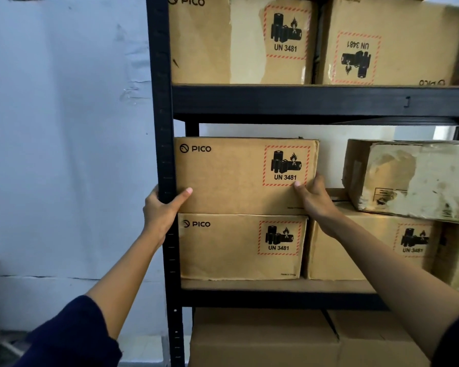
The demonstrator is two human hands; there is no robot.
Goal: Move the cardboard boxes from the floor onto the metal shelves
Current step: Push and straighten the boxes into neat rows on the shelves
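Seating the brown PICO-printed cardboard box (245, 176) at the black metal shelf's (321, 100) left edge, our left hand (162, 207) and right hand (314, 198) clasp its lower corners; floor unseen.

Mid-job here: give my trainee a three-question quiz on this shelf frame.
1. True or false: the top PICO box sits on another PICO box.
2. The left hand wraps round: A) the shelf post B) a box flap C) nothing.
3. Fill in: the right hand touches the top box at its lower ____ corner.

Key: 1 true; 2 A; 3 right.
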